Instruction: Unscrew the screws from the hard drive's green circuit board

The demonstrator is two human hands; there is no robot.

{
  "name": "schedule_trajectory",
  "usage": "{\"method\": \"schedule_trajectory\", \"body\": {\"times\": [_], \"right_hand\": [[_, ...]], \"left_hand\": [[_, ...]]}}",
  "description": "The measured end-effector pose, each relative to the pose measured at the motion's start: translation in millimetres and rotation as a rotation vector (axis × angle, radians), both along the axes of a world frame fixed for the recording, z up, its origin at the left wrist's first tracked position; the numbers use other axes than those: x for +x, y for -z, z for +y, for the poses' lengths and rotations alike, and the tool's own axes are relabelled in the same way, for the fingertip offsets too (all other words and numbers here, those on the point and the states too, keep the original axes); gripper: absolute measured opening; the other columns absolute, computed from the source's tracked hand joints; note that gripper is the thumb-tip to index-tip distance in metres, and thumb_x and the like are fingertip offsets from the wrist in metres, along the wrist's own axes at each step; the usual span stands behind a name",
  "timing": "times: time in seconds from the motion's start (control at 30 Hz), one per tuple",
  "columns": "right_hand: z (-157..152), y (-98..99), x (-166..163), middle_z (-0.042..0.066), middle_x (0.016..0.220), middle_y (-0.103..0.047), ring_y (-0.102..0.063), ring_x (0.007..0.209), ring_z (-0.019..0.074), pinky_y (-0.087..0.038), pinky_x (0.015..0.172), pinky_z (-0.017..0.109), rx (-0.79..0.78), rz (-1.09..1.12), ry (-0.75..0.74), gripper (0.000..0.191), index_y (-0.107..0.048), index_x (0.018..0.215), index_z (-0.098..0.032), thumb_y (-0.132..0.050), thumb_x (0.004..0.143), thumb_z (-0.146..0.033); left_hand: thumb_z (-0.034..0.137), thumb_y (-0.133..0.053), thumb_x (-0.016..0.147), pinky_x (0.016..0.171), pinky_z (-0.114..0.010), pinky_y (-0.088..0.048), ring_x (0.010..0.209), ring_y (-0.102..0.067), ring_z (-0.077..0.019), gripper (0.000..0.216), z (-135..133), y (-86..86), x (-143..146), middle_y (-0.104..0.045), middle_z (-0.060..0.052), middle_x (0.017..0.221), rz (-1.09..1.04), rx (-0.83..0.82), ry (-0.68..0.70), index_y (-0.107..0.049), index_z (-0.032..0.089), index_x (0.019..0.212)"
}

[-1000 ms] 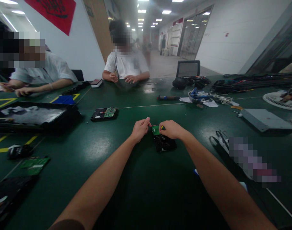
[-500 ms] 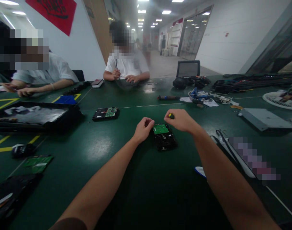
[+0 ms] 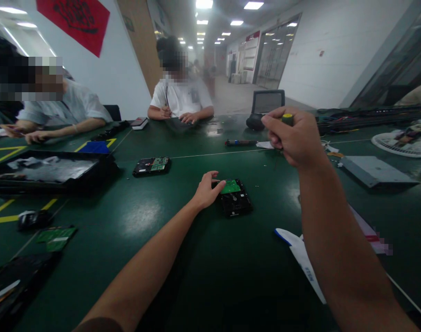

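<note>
A long, glossy dark green table (image 3: 155, 216) is spread across the frame, with a bright corridor seen hazily in the upper centre. At frame centre a black hard drive (image 3: 235, 203) is laid flat, a small green circuit board (image 3: 230, 186) seated on its far end. The left hand (image 3: 206, 189) is set against the drive's left edge, fingers curled loosely at the board's corner; whether the board is pinched or merely touched cannot be made out. Well above and to the right of the drive, the right hand (image 3: 293, 138) is raised clear of the table, closed in a fist around a screwdriver (image 3: 287, 119); only its yellow-and-black handle end is shown at the top of the fist, and a thin dark shaft below the hand is barely to be traced. At lower right a white strip with a blue tip (image 3: 296, 251) is partly hidden behind the right forearm. A second drive (image 3: 151, 166) is laid at centre left, beside a shallow black tray (image 3: 48, 168) with crumpled grey contents. Loose green boards (image 3: 55, 236) are seen at lower left. Two seated people are placed at the table's far side, upper left, their hands resting on the table.
</note>
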State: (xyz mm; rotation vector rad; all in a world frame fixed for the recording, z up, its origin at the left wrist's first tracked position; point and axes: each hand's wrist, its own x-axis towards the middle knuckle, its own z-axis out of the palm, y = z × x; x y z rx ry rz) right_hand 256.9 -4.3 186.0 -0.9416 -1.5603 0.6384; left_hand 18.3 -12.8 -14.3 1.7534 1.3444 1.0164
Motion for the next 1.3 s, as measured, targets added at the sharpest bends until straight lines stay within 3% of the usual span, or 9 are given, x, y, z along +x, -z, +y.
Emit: {"method": "schedule_trajectory", "body": {"times": [0.23, 0.3, 0.43, 0.53, 0.63, 0.73, 1.03, 1.17, 1.3], "right_hand": [[-27.9, -42.4, 4.5, -0.004, 0.066, -0.05, -0.042, 0.05, 0.006, -0.025, 0.042, 0.022, 0.096, 0.193, -0.158, 0.013, -0.062, 0.085, -0.021, -0.072, 0.092, -0.024], [-34.8, -35.8, 3.2, -0.002, 0.069, -0.058, -0.047, 0.051, 0.0055, -0.026, 0.041, 0.02, -0.055, 0.024, -0.178, 0.009, -0.066, 0.09, -0.018, -0.07, 0.093, -0.025], [-48.1, 19.9, -0.4, 0.007, 0.078, -0.074, -0.064, 0.054, 0.015, -0.049, 0.045, 0.025, -0.657, -0.326, -0.292, 0.031, -0.066, 0.116, -0.015, -0.071, 0.091, -0.033], [-63.1, 75.6, 2.3, 0.01, 0.078, -0.076, -0.073, 0.059, 0.0234, -0.06, 0.054, 0.034, -1.008, -0.361, -0.329, 0.058, -0.048, 0.145, -0.013, -0.066, 0.093, -0.031], [-78.2, 115.7, 9.3, 0.012, 0.079, -0.076, -0.076, 0.065, 0.027, -0.065, 0.062, 0.039, -1.091, -0.227, -0.28, 0.082, -0.02, 0.161, -0.007, -0.063, 0.095, -0.032], [-86.4, 134.0, 14.2, 0.012, 0.082, -0.075, -0.078, 0.074, 0.0275, -0.067, 0.074, 0.04, -1.125, -0.114, -0.236, 0.097, -0.003, 0.164, -0.005, -0.066, 0.094, -0.027], [-86.0, 143.1, 13.2, 0.017, 0.098, -0.073, -0.076, 0.091, 0.027, -0.067, 0.082, 0.038, -1.054, 0.018, -0.09, 0.09, -0.024, 0.161, -0.004, -0.074, 0.09, -0.028], [-76.3, 141.1, 19.0, 0.021, 0.127, -0.066, -0.071, 0.11, 0.0281, -0.068, 0.08, 0.038, -1.036, 0.054, -0.09, 0.063, -0.048, 0.145, -0.013, -0.075, 0.09, -0.028], [-57.1, 138.9, 24.5, 0.02, 0.133, -0.065, -0.07, 0.114, 0.0263, -0.067, 0.082, 0.038, -1.094, 0.168, -0.165, 0.033, -0.061, 0.12, -0.016, -0.073, 0.092, -0.029]], "left_hand": [[0.05, -0.06, 0.097, 0.1, -0.04, -0.056, 0.12, -0.066, -0.0249, 0.054, -1.4, 0.3, -3.3, -0.052, -0.017, 0.144, -0.142, -0.081, -0.024, -0.049, 0.019, 0.141], [0.049, -0.061, 0.097, 0.098, -0.039, -0.056, 0.116, -0.067, -0.0239, 0.052, -1.3, 3.4, -4.4, -0.054, -0.017, 0.14, -0.154, -0.08, -0.038, -0.051, 0.019, 0.139], [0.051, -0.062, 0.096, 0.094, -0.038, -0.057, 0.113, -0.066, -0.0235, 0.049, -4.0, 9.7, -7.3, -0.057, -0.016, 0.135, -0.149, -0.065, -0.102, -0.056, 0.018, 0.132], [0.053, -0.061, 0.096, 0.095, -0.038, -0.055, 0.112, -0.066, -0.0234, 0.048, -11.3, 12.4, -10.7, -0.06, -0.015, 0.13, -0.149, -0.074, -0.136, -0.059, 0.017, 0.127], [0.054, -0.058, 0.097, 0.095, -0.038, -0.055, 0.106, -0.067, -0.022, 0.046, -25.0, 12.5, -15.9, -0.064, -0.013, 0.123, -0.177, -0.103, -0.186, -0.06, 0.018, 0.125], [0.052, -0.058, 0.097, 0.096, -0.037, -0.054, 0.11, -0.067, -0.022, 0.047, -44.5, 9.8, -22.0, -0.063, -0.014, 0.128, -0.161, -0.102, -0.184, -0.058, 0.018, 0.129], [0.045, -0.061, 0.095, 0.099, -0.043, -0.056, 0.114, -0.068, -0.0261, 0.045, -114.4, -6.5, -27.3, -0.059, -0.015, 0.132, -0.059, -0.12, -0.2, -0.054, 0.02, 0.132], [0.04, -0.061, 0.094, 0.107, -0.046, -0.053, 0.122, -0.064, -0.0269, 0.037, -141.2, -13.2, -21.0, -0.053, -0.012, 0.134, 0.041, -0.053, -0.173, -0.056, 0.024, 0.127], [0.036, -0.06, 0.093, 0.109, -0.047, -0.053, 0.124, -0.063, -0.0267, 0.035, -154.8, -16.2, -12.8, -0.053, -0.011, 0.133, 0.057, -0.038, -0.155, -0.056, 0.026, 0.127]]}}
